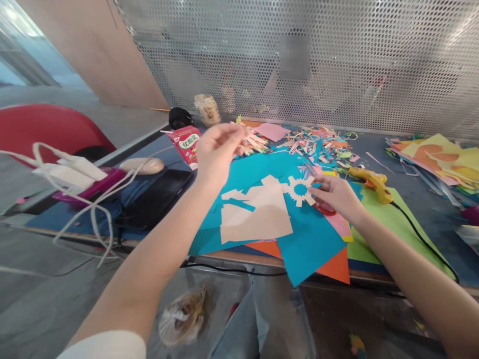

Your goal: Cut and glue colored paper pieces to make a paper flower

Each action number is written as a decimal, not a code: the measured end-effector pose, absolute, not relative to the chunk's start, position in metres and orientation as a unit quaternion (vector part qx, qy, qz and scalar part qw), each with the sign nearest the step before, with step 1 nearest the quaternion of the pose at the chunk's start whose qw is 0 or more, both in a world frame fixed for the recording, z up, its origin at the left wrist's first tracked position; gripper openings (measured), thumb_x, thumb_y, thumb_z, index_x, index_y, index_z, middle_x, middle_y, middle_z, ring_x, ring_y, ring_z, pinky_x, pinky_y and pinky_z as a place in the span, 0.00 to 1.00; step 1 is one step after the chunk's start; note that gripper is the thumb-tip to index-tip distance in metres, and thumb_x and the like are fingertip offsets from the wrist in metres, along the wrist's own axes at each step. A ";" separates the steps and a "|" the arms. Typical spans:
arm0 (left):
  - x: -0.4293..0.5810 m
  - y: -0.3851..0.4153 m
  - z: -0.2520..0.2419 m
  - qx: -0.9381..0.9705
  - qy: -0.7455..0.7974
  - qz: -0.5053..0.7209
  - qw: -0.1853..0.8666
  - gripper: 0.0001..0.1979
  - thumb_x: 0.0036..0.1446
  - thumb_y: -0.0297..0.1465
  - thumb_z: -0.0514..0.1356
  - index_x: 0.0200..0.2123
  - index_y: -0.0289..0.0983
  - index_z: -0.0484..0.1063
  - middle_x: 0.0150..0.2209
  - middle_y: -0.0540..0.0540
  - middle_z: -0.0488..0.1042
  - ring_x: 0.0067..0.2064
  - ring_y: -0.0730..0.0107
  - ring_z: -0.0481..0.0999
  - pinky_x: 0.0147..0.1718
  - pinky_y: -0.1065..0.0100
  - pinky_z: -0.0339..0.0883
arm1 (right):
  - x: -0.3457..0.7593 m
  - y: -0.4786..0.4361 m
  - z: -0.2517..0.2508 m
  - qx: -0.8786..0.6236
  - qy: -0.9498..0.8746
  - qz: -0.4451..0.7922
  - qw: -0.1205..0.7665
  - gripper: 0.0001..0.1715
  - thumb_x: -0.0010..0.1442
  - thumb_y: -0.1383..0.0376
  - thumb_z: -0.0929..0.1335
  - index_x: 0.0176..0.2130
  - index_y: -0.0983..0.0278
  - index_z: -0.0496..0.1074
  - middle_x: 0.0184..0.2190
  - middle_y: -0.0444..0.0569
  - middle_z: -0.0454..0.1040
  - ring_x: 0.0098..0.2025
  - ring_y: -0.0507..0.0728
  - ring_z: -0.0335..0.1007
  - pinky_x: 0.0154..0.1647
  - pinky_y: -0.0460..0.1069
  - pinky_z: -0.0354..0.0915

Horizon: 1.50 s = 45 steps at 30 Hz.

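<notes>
Head view: right hand right of centre, thumb and fingers pinched on the right edge of a white toothed paper ring. Ring sits just right of the frame's middle, over a blue sheet that shows through its hole. Red curved piece right under the same hand.

Left hand raised, a bit left of and above centre, fingers bent, thumb close to the fingertips. Can't tell if it has hold of anything; the tips blur into the fringed paper strips behind.

White cut sheet lies on the blue at centre, ragged along its top. Orange sheet pokes out below the blue, lower right of centre. Green sheet to the right, yellow glue gun at its upper edge. Scrap pile upper right of centre, against the perforated panel.

Left of the frame: pink carton beside the left hand, black phone below it, purple power strip farther left.
</notes>
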State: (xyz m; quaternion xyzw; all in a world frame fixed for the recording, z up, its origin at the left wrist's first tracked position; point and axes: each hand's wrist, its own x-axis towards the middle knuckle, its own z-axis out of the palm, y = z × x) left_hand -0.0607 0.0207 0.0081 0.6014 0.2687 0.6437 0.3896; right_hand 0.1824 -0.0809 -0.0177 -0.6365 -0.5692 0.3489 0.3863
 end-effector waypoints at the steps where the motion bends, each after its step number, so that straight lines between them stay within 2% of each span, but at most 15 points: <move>1: -0.059 0.021 0.004 0.657 0.287 0.592 0.369 0.07 0.53 0.34 0.63 0.35 0.40 0.75 0.34 0.48 0.79 0.31 0.73 0.76 0.27 0.73 0.67 | 0.182 -0.081 -0.017 -0.637 -0.577 0.348 0.375 0.16 0.49 0.57 0.70 0.35 0.63 0.67 0.19 0.42 0.72 0.19 0.52 0.67 0.23 0.47 0.64; 5: -0.044 0.012 -0.015 0.851 0.332 0.319 0.252 0.15 0.56 0.33 0.58 0.46 0.37 0.73 0.39 0.44 0.79 0.42 0.65 0.77 0.41 0.65 0.68 | 0.184 -0.084 -0.016 -0.655 -0.625 0.247 0.347 0.16 0.49 0.60 0.69 0.39 0.64 0.71 0.23 0.45 0.73 0.25 0.53 0.70 0.29 0.48 0.64; 8: -0.033 0.006 -0.025 0.911 0.294 0.206 0.201 0.27 0.51 0.39 0.62 0.54 0.37 0.67 0.47 0.42 0.77 0.52 0.58 0.72 0.50 0.60 0.63 | 0.187 -0.086 -0.014 -0.671 -0.639 0.153 0.343 0.16 0.50 0.63 0.67 0.40 0.63 0.72 0.24 0.44 0.73 0.24 0.52 0.67 0.31 0.48 0.63; 10: -0.030 0.007 -0.030 0.924 0.279 0.169 0.200 0.35 0.46 0.42 0.66 0.57 0.39 0.64 0.49 0.41 0.75 0.53 0.54 0.69 0.50 0.59 0.62 | 0.188 -0.088 -0.012 -0.673 -0.640 0.127 0.349 0.15 0.51 0.63 0.66 0.41 0.63 0.72 0.23 0.44 0.72 0.24 0.52 0.67 0.31 0.48 0.62; 13: -0.032 0.012 -0.032 0.914 0.289 0.159 0.235 0.34 0.46 0.40 0.65 0.57 0.40 0.64 0.45 0.41 0.76 0.49 0.56 0.71 0.45 0.62 0.63 | 0.189 -0.089 -0.010 -0.675 -0.639 0.110 0.352 0.14 0.51 0.65 0.66 0.40 0.63 0.72 0.26 0.46 0.74 0.26 0.53 0.69 0.32 0.47 0.62; 15: -0.037 0.016 -0.029 0.898 0.307 0.171 0.266 0.29 0.49 0.36 0.63 0.56 0.41 0.66 0.41 0.43 0.76 0.43 0.61 0.73 0.40 0.66 0.64 | 0.189 -0.088 -0.011 -0.677 -0.641 0.107 0.346 0.14 0.51 0.65 0.66 0.40 0.63 0.71 0.26 0.46 0.74 0.26 0.53 0.69 0.31 0.47 0.61; 18: -0.051 0.019 -0.014 0.875 0.327 0.203 0.293 0.23 0.47 0.31 0.64 0.50 0.43 0.71 0.37 0.47 0.74 0.39 0.66 0.72 0.38 0.68 0.63 | 0.189 -0.088 -0.014 -0.676 -0.645 0.101 0.342 0.14 0.51 0.65 0.66 0.40 0.63 0.71 0.24 0.45 0.73 0.22 0.52 0.65 0.29 0.47 0.61; 22: -0.075 0.027 0.009 0.830 0.314 0.278 0.369 0.17 0.47 0.29 0.64 0.44 0.39 0.75 0.30 0.49 0.72 0.32 0.69 0.71 0.34 0.67 0.62 | 0.189 -0.087 -0.016 -0.678 -0.637 0.106 0.352 0.13 0.52 0.64 0.67 0.40 0.63 0.71 0.26 0.45 0.73 0.22 0.50 0.63 0.28 0.47 0.60; 26: -0.090 0.042 0.014 0.824 0.348 0.360 0.265 0.13 0.50 0.29 0.64 0.41 0.39 0.76 0.32 0.49 0.74 0.34 0.69 0.69 0.39 0.64 0.59 | 0.187 -0.086 -0.016 -0.671 -0.622 0.193 0.354 0.15 0.53 0.64 0.67 0.42 0.63 0.69 0.23 0.41 0.71 0.22 0.50 0.65 0.27 0.46 0.61; 29: -0.093 0.049 0.014 0.806 0.359 0.430 0.194 0.11 0.50 0.29 0.64 0.39 0.40 0.76 0.32 0.50 0.73 0.36 0.69 0.69 0.41 0.64 0.59 | 0.185 -0.086 -0.019 -0.659 -0.612 0.237 0.369 0.16 0.52 0.63 0.68 0.43 0.62 0.68 0.26 0.43 0.74 0.25 0.52 0.70 0.28 0.47 0.63; 33: -0.095 0.052 0.018 0.743 0.350 0.552 0.144 0.07 0.50 0.28 0.64 0.35 0.41 0.75 0.32 0.53 0.72 0.38 0.72 0.68 0.42 0.65 0.60 | 0.186 -0.084 -0.024 -0.638 -0.623 0.236 0.386 0.17 0.51 0.63 0.70 0.42 0.62 0.68 0.29 0.46 0.76 0.31 0.55 0.75 0.33 0.49 0.67; 35: -0.097 0.054 0.021 0.684 0.342 0.625 0.157 0.07 0.50 0.30 0.65 0.34 0.41 0.73 0.32 0.55 0.71 0.37 0.74 0.67 0.41 0.67 0.61 | 0.187 -0.083 -0.024 -0.633 -0.626 0.238 0.389 0.18 0.50 0.63 0.70 0.43 0.63 0.69 0.31 0.47 0.77 0.33 0.56 0.75 0.35 0.50 0.68; 39: -0.101 0.060 0.024 0.579 0.319 0.729 0.176 0.13 0.46 0.32 0.68 0.33 0.40 0.67 0.33 0.58 0.70 0.38 0.78 0.66 0.45 0.68 0.60 | 0.185 -0.084 -0.022 -0.625 -0.646 0.234 0.371 0.17 0.50 0.62 0.70 0.42 0.63 0.71 0.30 0.47 0.77 0.33 0.56 0.76 0.35 0.50 0.70; 42: -0.100 0.065 0.020 0.531 0.328 0.755 0.203 0.15 0.45 0.32 0.68 0.34 0.39 0.65 0.33 0.57 0.70 0.39 0.78 0.66 0.45 0.68 0.60 | 0.185 -0.086 -0.019 -0.608 -0.685 0.203 0.347 0.11 0.54 0.61 0.67 0.38 0.61 0.74 0.32 0.47 0.78 0.32 0.55 0.76 0.35 0.49 0.70; 45: -0.099 0.068 0.016 0.518 0.340 0.753 0.221 0.15 0.45 0.32 0.68 0.34 0.38 0.66 0.33 0.55 0.70 0.38 0.78 0.67 0.45 0.67 0.61 | 0.189 -0.085 -0.017 -0.619 -0.706 0.124 0.321 0.10 0.57 0.63 0.65 0.35 0.61 0.75 0.33 0.47 0.79 0.32 0.55 0.75 0.35 0.49 0.68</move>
